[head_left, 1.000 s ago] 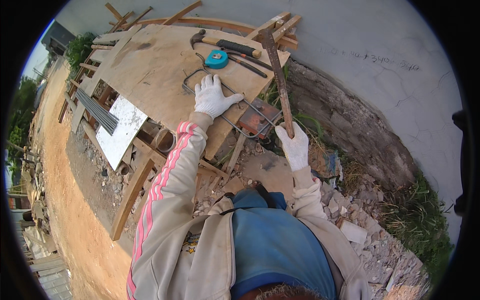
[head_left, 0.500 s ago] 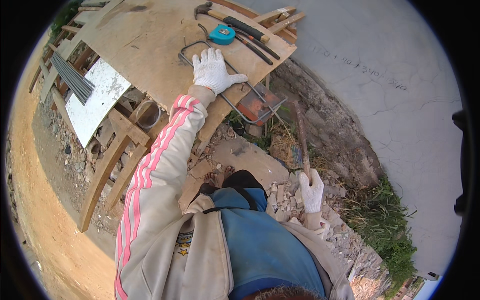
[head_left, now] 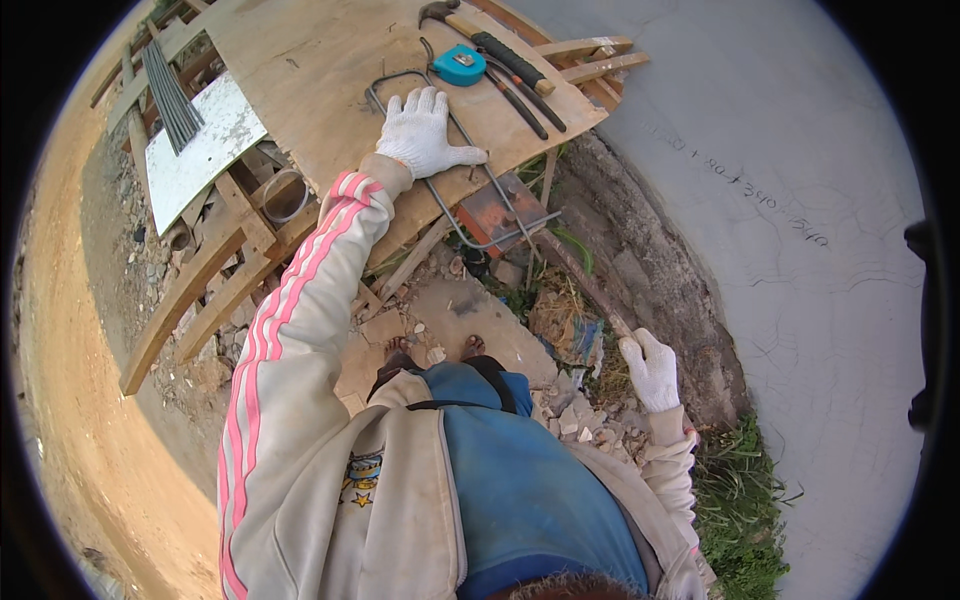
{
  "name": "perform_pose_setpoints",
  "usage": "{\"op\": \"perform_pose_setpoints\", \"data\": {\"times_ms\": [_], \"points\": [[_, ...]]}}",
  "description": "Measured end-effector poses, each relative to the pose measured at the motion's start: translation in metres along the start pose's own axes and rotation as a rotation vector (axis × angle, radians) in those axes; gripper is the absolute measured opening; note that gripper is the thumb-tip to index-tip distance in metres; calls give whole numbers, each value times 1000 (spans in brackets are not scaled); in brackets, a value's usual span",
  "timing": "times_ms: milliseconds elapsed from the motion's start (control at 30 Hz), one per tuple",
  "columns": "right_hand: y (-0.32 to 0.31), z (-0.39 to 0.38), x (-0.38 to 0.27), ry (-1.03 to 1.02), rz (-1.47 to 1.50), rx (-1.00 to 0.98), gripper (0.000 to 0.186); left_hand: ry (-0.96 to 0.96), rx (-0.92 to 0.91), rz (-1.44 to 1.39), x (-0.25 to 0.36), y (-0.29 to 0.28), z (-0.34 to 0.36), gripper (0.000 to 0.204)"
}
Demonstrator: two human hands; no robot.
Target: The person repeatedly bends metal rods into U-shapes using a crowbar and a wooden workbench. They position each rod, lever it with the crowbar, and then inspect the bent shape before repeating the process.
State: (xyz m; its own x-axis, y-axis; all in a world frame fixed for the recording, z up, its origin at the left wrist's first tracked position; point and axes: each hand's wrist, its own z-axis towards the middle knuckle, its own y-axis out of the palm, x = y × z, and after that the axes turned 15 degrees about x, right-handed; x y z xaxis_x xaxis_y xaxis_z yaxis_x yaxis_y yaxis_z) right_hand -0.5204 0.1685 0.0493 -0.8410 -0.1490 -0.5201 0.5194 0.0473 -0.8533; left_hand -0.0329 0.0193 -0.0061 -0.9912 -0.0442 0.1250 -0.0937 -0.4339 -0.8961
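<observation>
My left hand point(head_left: 425, 133), in a white knit glove, lies flat with fingers spread and thumb stretched out. It presses on a bent steel rod frame point(head_left: 463, 128), a long rectangular loop on the plywood tabletop point(head_left: 300, 80). The loop's near end sticks out past the table edge, above a reddish block point(head_left: 500, 213). To the right, my gloved right hand point(head_left: 652, 372) is closed around the near end of a rusty bar point(head_left: 585, 282). The bar slants up to the left, its far end close to the loop's protruding rod end; whether they touch I cannot tell.
Beyond my left hand lie a teal tape measure point(head_left: 461, 65), dark-handled pincers point(head_left: 518, 98) and a claw hammer point(head_left: 505, 55). Straight steel rods point(head_left: 170, 98) rest on a white board point(head_left: 205, 140) at left. A grey wall point(head_left: 800, 180) stands right; rubble point(head_left: 580, 420) covers ground nearby.
My right hand has moved outward to the right, and the rusty bar has swung from nearly upright to a slant, its far end now nearer the loop. My left hand stays on the frame.
</observation>
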Motion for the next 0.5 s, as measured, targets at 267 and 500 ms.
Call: {"op": "perform_pose_setpoints", "data": {"times_ms": [267, 500], "points": [[-20, 97, 29, -267, -141, -178, 47, 26, 16, 41, 2, -3, -2, 123], [-21, 146, 31, -456, -199, -190, 49, 23, 23, 64, 1, 2, -4, 121]]}}
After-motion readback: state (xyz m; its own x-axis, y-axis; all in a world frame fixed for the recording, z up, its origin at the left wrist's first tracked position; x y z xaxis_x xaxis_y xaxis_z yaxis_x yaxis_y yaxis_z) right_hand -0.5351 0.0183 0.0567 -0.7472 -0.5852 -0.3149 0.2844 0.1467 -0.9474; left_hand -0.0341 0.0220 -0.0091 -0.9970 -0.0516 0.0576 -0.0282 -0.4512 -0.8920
